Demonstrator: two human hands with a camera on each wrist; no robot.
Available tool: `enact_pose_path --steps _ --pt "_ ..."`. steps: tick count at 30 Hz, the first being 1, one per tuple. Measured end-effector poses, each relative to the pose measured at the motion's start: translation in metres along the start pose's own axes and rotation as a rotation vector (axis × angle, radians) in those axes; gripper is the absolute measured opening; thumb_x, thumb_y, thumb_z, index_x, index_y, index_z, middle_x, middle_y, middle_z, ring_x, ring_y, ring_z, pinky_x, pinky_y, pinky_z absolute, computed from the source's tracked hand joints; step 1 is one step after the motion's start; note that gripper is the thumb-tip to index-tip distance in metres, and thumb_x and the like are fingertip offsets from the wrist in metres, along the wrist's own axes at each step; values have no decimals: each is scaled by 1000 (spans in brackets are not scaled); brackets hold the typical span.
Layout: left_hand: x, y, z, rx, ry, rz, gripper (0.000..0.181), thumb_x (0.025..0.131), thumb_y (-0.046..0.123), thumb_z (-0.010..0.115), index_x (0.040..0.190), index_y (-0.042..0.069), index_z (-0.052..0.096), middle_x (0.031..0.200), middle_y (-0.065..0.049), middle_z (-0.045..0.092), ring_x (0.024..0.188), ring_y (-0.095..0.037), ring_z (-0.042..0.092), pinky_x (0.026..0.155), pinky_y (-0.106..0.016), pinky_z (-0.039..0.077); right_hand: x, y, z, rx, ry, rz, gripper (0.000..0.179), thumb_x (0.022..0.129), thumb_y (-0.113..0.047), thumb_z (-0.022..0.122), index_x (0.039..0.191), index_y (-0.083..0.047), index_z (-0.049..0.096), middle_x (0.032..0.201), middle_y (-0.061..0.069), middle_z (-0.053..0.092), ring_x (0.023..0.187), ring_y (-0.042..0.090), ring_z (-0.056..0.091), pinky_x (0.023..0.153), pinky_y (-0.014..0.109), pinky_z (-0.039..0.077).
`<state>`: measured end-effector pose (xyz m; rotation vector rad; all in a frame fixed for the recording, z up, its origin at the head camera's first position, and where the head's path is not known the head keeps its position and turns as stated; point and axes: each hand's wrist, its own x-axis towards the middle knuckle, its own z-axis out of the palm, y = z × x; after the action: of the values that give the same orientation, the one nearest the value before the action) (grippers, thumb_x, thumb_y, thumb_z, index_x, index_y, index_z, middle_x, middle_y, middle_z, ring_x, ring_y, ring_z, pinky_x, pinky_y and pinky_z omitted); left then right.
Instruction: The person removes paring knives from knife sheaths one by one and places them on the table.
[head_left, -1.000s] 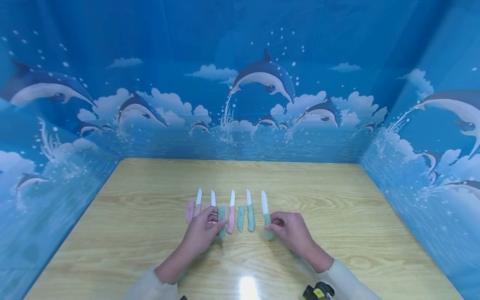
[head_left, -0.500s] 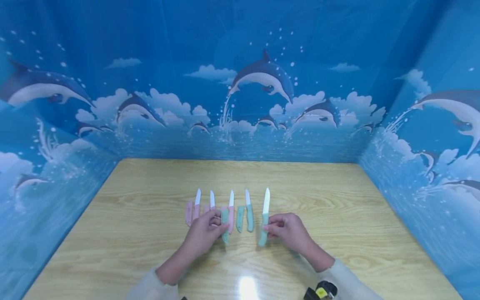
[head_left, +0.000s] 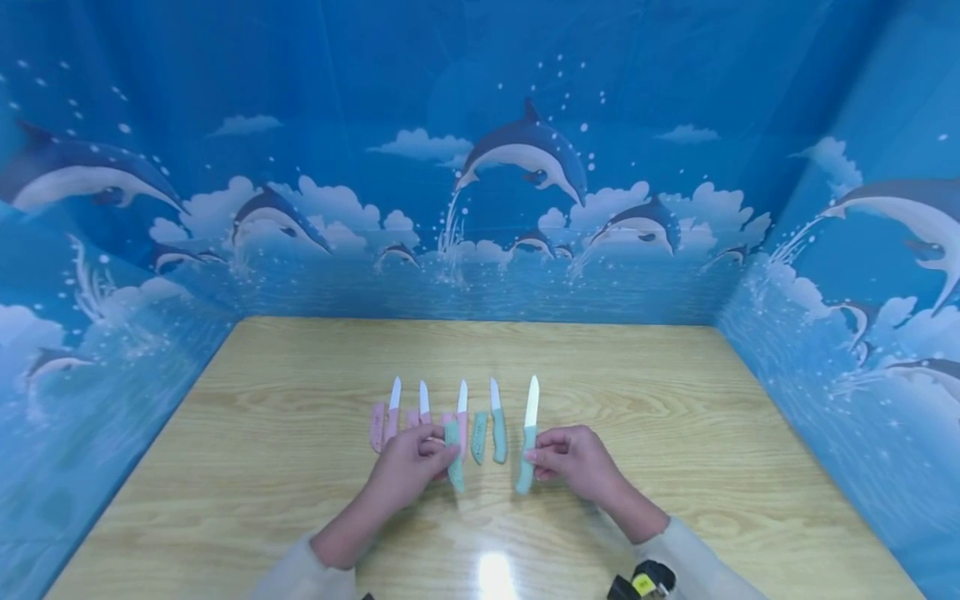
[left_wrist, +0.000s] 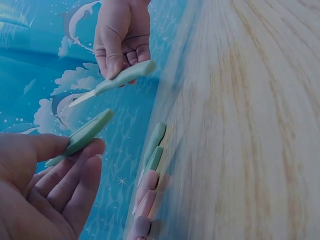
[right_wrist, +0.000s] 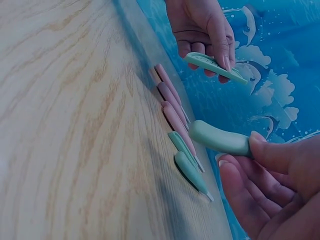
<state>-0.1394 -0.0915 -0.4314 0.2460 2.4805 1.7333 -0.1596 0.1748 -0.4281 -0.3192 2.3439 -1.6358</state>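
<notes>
My left hand (head_left: 411,467) pinches a light green knife sheath (head_left: 454,468) between thumb and fingers, above the table. Across from it, my right hand (head_left: 576,460) pinches the green handle of a small knife (head_left: 527,457), its pale blade (head_left: 532,400) pointing away from me. Knife and sheath are apart. In the left wrist view the sheath (left_wrist: 85,137) is tilted below the knife (left_wrist: 125,79). The right wrist view has the knife handle (right_wrist: 220,138) at thumb and fingertips, with the sheath (right_wrist: 215,67) in the other hand beyond.
Beyond the hands, a row on the wooden table (head_left: 645,383) includes a green knife (head_left: 498,435), a green sheath (head_left: 479,438), several pink-handled knives (head_left: 393,412) and pink sheaths (head_left: 377,427). My left hand partly hides some. A dolphin-printed blue curtain (head_left: 337,125) surrounds the table.
The right hand has raised the knife and drawn its handle slightly toward me, turning the blade upright. My left hand has moved the sheath a little right and nearer, tilting it.
</notes>
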Motion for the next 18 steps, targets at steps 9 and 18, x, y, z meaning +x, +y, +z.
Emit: enact_pose_path --steps 9,18 --pt "3 1 3 41 -30 71 29 92 15 67 108 -8 60 77 -8 73 71 -25 70 52 -17 49 0 3 -1 -34 41 6 19 88 -10 70 96 6 68 81 12 71 70 24 69 66 31 61" --pt "14 6 14 -9 -49 30 21 91 19 68 98 -1 62 80 -3 68 69 -25 67 46 -16 41 3 1 -2 -61 80 -6 20 88 -13 71 97 5 69 80 11 71 71 26 69 65 32 61"
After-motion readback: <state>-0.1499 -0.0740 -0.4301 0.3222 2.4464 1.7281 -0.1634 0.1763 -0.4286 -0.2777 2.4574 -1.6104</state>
